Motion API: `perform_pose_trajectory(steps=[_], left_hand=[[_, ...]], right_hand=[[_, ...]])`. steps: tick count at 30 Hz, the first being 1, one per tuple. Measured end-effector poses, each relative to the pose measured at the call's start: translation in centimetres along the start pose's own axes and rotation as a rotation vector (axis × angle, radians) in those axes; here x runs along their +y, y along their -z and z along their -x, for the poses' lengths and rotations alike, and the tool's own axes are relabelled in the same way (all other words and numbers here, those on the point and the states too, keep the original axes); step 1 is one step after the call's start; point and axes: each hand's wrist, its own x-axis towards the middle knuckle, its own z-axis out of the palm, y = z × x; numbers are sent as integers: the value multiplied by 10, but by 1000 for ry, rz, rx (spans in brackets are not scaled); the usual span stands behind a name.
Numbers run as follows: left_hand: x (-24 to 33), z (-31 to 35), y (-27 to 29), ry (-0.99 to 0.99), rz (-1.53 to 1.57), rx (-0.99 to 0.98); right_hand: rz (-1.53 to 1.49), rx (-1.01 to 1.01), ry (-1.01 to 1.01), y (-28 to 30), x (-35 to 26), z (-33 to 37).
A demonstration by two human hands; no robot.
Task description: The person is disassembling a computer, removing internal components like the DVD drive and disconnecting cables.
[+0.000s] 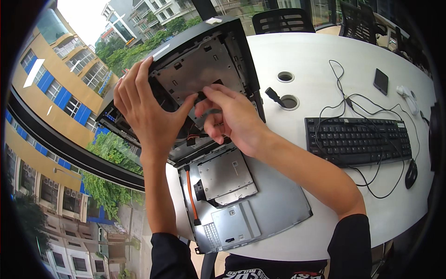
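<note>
An opened black computer case (246, 60) stands in front of me, with a silver metal drive cage plate (195, 69) inside. The fingers of my left hand (151, 109) hook over the case's left edge. Its thumb reaches inward across the plate toward my other hand. At the plate's lower part, my right hand (239, 116) has thumb and forefinger pinched together and the other fingers curled. What lies between those fingertips is hidden. Loose wires (193, 136) show in the case below the hands.
Nearer me, a flat metal side panel (283, 204) bears a silver optical drive (227, 176), an orange cable (191, 195) and a metal bracket (236, 225). On the white table are a black keyboard (360, 139), mouse (411, 174), phone (381, 81) and upright plug (274, 95). A window (74, 153) borders the left.
</note>
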Motion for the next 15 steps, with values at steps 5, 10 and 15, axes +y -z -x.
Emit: perform_pose_trajectory(steps=[5, 10, 15], left_hand=[[3, -2, 0, -18, -12, 11], [3, 0, -5, -21, -17, 47], [4, 0, -6, -8, -28, 66]], right_hand=[[22, 52, 31, 3, -1, -3], [4, 61, 57, 4, -5, -4], [48, 113, 76, 2, -5, -4]])
